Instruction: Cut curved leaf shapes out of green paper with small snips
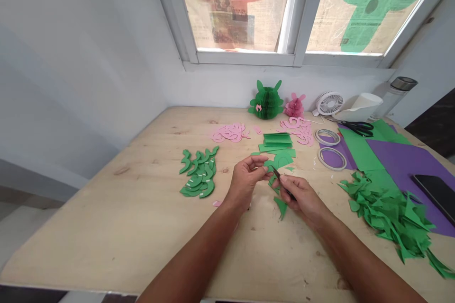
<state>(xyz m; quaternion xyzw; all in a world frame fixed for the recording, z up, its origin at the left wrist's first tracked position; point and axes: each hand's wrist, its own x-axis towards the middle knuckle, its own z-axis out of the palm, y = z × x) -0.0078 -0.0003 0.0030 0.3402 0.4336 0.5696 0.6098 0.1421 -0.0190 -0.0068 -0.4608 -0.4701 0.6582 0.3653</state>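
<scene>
My left hand (246, 179) is closed on a small piece of green paper (270, 164), pinched at its fingertips above the table. In my right hand (300, 195) is a pair of dark scissors (277, 173), their narrow blades against the paper's edge; most of the handles are hidden by my fingers. Just beyond my hands lies a green sheet with a curved outline (283, 159). A pointed green scrap (281, 207) rests on the table below the blades. Left of my left hand, curved green cut-outs (199, 181) lie in a pile, some with small white patches.
Pink cut-outs (231, 132) and folded green paper (277, 140) lie farther back. Green scraps (391, 213), purple sheets (398, 156), a phone (435, 194), tape rolls (332, 168) and black scissors (358, 128) are at right. Paper figures (267, 103), a fan (330, 103) and a bottle (396, 94) stand behind.
</scene>
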